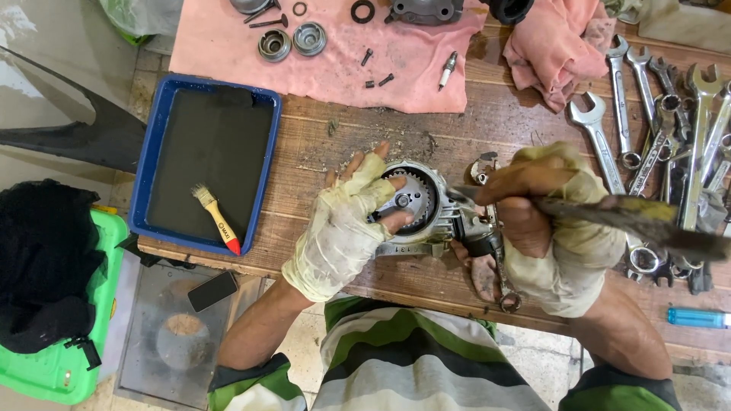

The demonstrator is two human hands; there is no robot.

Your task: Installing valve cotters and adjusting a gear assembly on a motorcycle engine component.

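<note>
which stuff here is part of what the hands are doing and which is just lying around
In use:
left hand
right hand
engine part with sprocket
dirty brush

Lying about:
spanners
blue tray
small paintbrush
spark plug
pink cloth
blue lighter

Repair workshop: wrenches, engine parts, workbench.

A round engine part is being held over the near edge of the workbench, between the left hand and the right hand. A brush is being gripped in the right hand, its handle reaching rightward over the wrenches. Left of the left hand, a tray is lying with a small paintbrush in it. Behind, bolts and a spark plug are lying on a cloth. A lighter is lying at the near right.
</note>
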